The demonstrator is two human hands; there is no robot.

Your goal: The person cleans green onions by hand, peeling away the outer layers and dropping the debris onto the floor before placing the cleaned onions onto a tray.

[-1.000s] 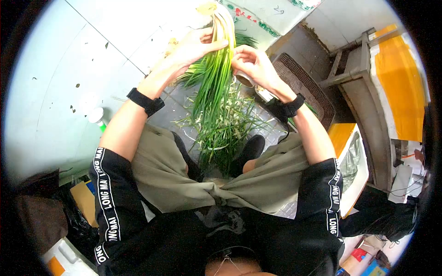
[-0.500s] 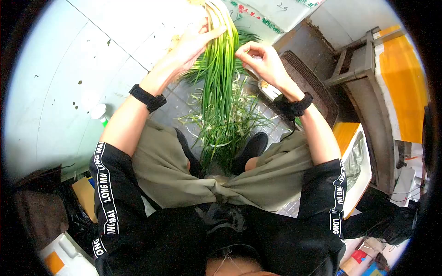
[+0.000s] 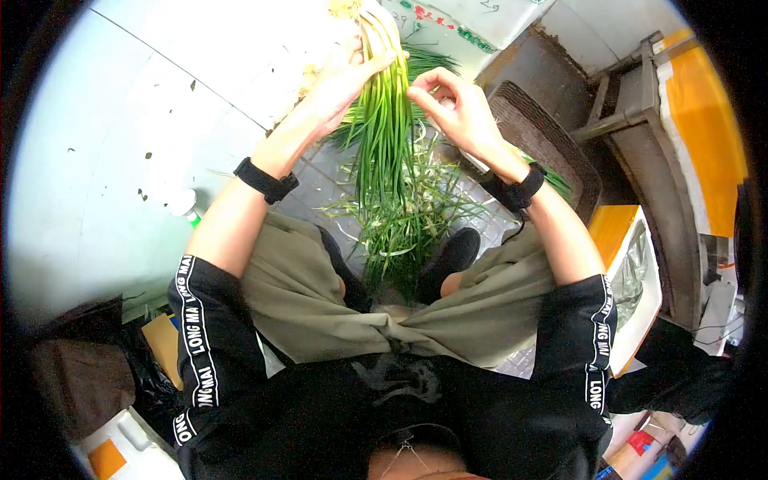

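A bunch of scallions (image 3: 382, 132) hangs from my left hand (image 3: 336, 88), pale root ends up and green leaves down. My left fingers and thumb wrap round its upper part. Just right of the bunch, my right hand (image 3: 460, 112) is closed in a pinch, thumb against curled fingers. Whatever it may hold is too small to make out. Below, a loose heap of leafy scallion trimmings (image 3: 408, 224) lies on the floor between my shoes. More green scallions (image 3: 432, 60) lie behind the bunch, partly hidden by it.
On the left stands a pale wall or panel (image 3: 104, 120) with a green-and-white bottle (image 3: 186, 206) near my left forearm. A brown woven mat or tray (image 3: 552, 132) is at the right, beside a metal frame (image 3: 632, 104). A white foam box (image 3: 512, 24) with printing stands at the back.
The whole view has shifted slightly. My left hand keeps hold of the scallions, and my right hand stays pinched close beside them, with little visible movement.
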